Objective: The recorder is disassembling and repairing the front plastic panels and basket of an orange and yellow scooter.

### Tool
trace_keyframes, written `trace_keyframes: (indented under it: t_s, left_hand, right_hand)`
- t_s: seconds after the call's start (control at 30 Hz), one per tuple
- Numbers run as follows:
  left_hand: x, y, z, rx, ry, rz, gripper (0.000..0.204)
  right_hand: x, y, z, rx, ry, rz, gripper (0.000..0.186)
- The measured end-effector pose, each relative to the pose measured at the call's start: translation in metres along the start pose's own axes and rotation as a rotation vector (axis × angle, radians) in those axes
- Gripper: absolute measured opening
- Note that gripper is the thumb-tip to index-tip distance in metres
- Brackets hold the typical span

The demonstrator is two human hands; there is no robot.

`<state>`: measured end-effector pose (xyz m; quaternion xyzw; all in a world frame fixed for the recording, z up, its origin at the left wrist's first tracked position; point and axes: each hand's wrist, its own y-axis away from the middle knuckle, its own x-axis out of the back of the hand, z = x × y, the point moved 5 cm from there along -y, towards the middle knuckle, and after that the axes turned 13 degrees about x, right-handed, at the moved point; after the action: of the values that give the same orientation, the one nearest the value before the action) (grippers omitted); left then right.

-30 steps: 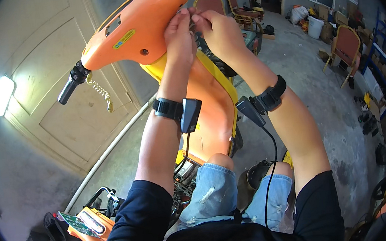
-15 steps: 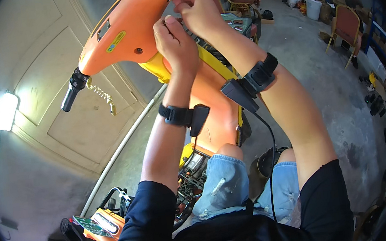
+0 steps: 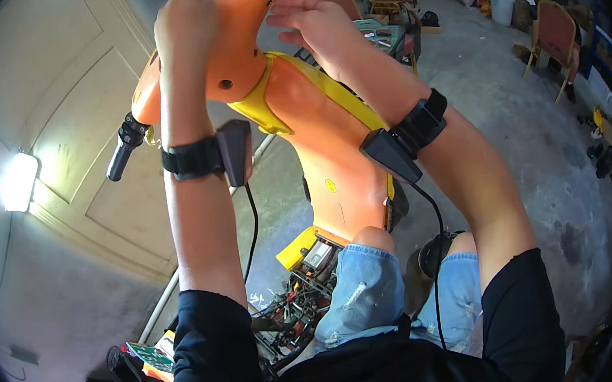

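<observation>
At nine o'clock a bright lamp [image 3: 20, 182] is glowing against the wall, with a pale door [image 3: 82, 114] standing beyond it towards ten. A black handlebar grip [image 3: 118, 158] is jutting out below the door, while near eight o'clock a green circuit board [image 3: 146, 355] is peeking past the sleeve. At eleven o'clock the left hand [image 3: 187, 25] is lying in front of the orange front cover [image 3: 242, 28], its fingertips running into the upper edge, so I cannot tell whether it is gripping anything. The cover itself is sitting between eleven and twelve, and tangled wiring [image 3: 295, 298] is spilling out between six and seven. At twelve the right hand [image 3: 319, 27] is hovering by the cover's right edge, fingers loosely spread, apparently holding nothing. The step in hand is seemingly close fingerwork along that edge; the next move is probably calling for steady support from the left hand and careful fingertip placement from the right. Towards two o'clock a red chair [image 3: 556, 30] is standing well apart.
</observation>
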<state>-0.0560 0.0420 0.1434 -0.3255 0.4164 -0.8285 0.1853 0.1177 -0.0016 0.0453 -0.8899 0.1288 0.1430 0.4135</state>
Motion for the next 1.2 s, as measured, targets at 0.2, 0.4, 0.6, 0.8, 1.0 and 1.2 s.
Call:
trace_keyframes:
  t_s: [0.2,0.4,0.6,0.8,1.0,1.2]
  left_hand:
    - [-0.006,0.044,0.0,-0.224,-0.069,0.451,0.031]
    - [-0.015,0.034,-0.009,-0.055,-0.104,0.439,0.036]
    - [-0.019,0.037,-0.011,-0.029,-0.037,0.465,0.035]
    - [-0.018,0.038,-0.008,-0.161,-0.067,0.676,0.031]
    - [-0.021,0.036,-0.02,-0.056,-0.007,0.622,0.03]
    - [-0.025,0.039,-0.02,0.036,-0.073,0.488,0.032]
  right_hand:
    - [0.003,0.0,0.001,0.077,0.089,0.067,0.035]
    - [0.001,-0.022,0.018,-0.127,-0.055,-0.044,0.052]
    - [0.033,-0.032,0.043,-0.074,-0.346,0.167,0.061]
    - [0.025,-0.056,0.061,-0.319,-0.569,0.684,0.053]
    - [-0.026,-0.068,0.069,-0.092,-0.66,0.223,0.057]
    - [0.003,-0.064,0.078,-0.108,-0.575,0.431,0.068]
